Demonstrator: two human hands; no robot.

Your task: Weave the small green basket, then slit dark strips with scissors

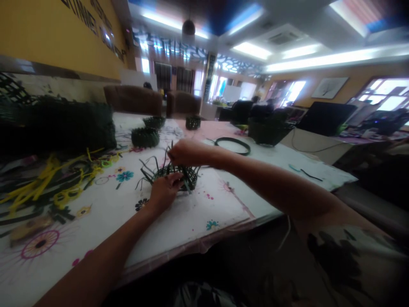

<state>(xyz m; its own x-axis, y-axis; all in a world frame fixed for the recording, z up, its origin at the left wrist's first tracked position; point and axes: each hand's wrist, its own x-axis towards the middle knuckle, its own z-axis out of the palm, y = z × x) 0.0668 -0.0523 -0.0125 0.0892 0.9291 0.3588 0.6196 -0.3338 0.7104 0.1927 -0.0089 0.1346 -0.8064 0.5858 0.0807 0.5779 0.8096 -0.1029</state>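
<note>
A small dark green woven basket [191,178] sits on the flower-printed table cover, with loose strips sticking out around its rim. My left hand [164,189] is at the near side of the basket, its thumb and fingers pinched on the rim. Above the far side, my right hand [182,152] is closed in a fist around a green strip [169,149] that rises from the weave. Parts of the basket's near wall and rim are hidden behind my hands.
Two small woven baskets [145,137] stand behind, near another round one [193,123]. Farther right lie a green hoop [232,145] and a larger basket [268,131]. Yellow and green strips [41,183] and a dark green pile [64,123] cover the left side.
</note>
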